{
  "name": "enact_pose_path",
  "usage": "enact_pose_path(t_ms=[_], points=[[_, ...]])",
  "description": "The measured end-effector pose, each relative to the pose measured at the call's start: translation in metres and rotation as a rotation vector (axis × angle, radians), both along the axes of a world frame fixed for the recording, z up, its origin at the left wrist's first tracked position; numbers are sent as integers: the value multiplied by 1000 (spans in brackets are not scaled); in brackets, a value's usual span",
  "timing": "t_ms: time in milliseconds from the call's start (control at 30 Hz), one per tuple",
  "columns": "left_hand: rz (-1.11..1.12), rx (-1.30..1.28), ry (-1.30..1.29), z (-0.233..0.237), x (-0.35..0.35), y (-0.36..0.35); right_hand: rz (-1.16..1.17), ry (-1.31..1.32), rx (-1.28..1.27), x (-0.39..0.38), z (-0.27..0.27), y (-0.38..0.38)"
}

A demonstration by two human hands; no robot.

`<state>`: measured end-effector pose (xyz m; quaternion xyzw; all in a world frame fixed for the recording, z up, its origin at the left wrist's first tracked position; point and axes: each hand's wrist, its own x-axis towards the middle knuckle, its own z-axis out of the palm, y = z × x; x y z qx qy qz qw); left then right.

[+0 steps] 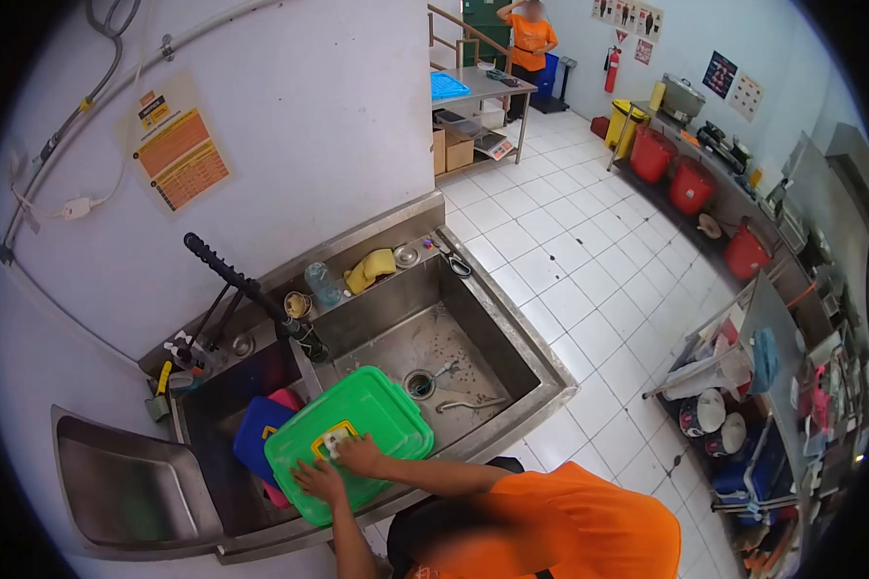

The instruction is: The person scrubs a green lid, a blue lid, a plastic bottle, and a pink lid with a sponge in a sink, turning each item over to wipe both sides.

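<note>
A green plastic lid [377,415] lies tilted across the divider and front rim of the steel sink [492,333]. My left hand [321,481] rests on the lid's near left part, fingers spread. Beside it, my right hand [359,455] presses at the yellow label [321,446] on the lid. Its fingers are closed against a small whitish thing [337,440], too small to make out. Under the lid, in the left basin, are a blue plastic piece [257,436] and a pink one [286,398], both partly hidden.
A yellow cloth [371,270], a plastic bottle [322,284] and scissors [457,263] lie along the sink's back ledge. A black spray hose [224,265] rises behind. One person in orange [529,39] stands far off. Shelves [743,386] holding buckets stand at right.
</note>
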<state>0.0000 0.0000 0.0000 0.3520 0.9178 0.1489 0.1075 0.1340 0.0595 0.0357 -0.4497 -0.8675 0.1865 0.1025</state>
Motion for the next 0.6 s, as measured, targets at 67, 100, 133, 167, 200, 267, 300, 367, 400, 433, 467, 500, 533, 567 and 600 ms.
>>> enact_pose_path(t_ms=[67, 100, 133, 167, 200, 267, 300, 367, 400, 433, 467, 500, 533, 567, 600], points=[[36, 169, 257, -8, 20, 25, 53, -54, 30, 1, 6, 22], [38, 69, 222, -3, 40, -44, 50, -84, -45, 10, -6, -40], [20, 67, 267, 3, 39, -32, 47, -76, -22, 5, -16, -26], [11, 55, 318, 17, 34, -19, 14, -57, 145, 8, -21, -10], [-22, 129, 335, 19, 33, -21, -72, -28, 203, 13, -18, -5], [-68, 212, 225, 14, 26, -3, -87, -62, 291, 48, -7, 17], [-52, 158, 146, 22, 30, 1, -92, -74, 370, 69, -11, 24], [-94, 121, 172, 17, 32, -1, -108, -40, 150, 105, 16, 24], [-95, 116, 205, 12, 33, -7, -135, -46, 83, 120, 35, 13], [-88, 127, 211, 19, 40, -12, -103, -59, 118, 134, 34, 0], [-92, 158, 227, 33, 46, -13, -84, -59, 172, 142, 34, -3], [-51, 140, 220, 44, 53, -14, -41, -66, 161, 146, 34, -1], [-98, 100, 233, 52, 59, -10, -45, -97, 163, 150, 33, 1], [-153, 58, 246, 58, 60, -9, -56, -128, 162, 150, 30, 4], [-135, 37, 236, 58, 60, -11, -85, -165, 168, 141, 30, 15]])
